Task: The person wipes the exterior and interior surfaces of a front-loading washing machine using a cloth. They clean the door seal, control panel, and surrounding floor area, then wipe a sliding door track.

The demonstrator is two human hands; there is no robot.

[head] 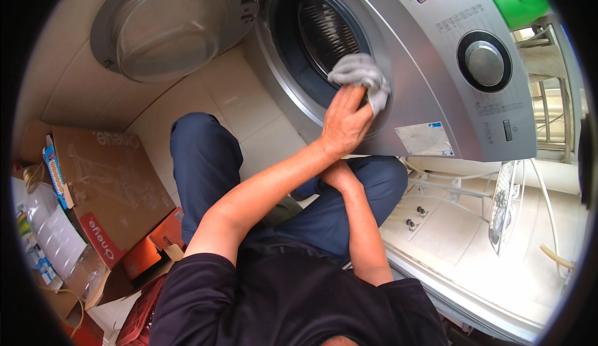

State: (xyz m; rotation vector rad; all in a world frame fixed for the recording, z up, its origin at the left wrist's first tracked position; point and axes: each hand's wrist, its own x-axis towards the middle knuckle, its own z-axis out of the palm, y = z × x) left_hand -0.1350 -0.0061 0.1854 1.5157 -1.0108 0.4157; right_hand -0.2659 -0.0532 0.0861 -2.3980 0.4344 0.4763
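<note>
My left hand (346, 124) is closed on a grey cloth (362, 72), which lies against the lower right edge of the round opening of a silver front-loading washing machine (416, 107). The bunched cloth covers part of the dark rubber door seal (292, 47); behind it shows the metal drum (327, 28). The machine's round door (170, 23) stands open at the upper left. My right hand (336, 174) is by my bent right leg, just below my left wrist, which partly hides it. Its fingers cannot be made out.
Cardboard boxes (112, 182) and a clear plastic bottle (56, 224) stand at the left. A green plastic container (516, 2) is beyond the machine's control panel. At the right are a white wire rack (504, 206) and a pale hose (549, 210). Tiled floor (247, 93) shows before the machine.
</note>
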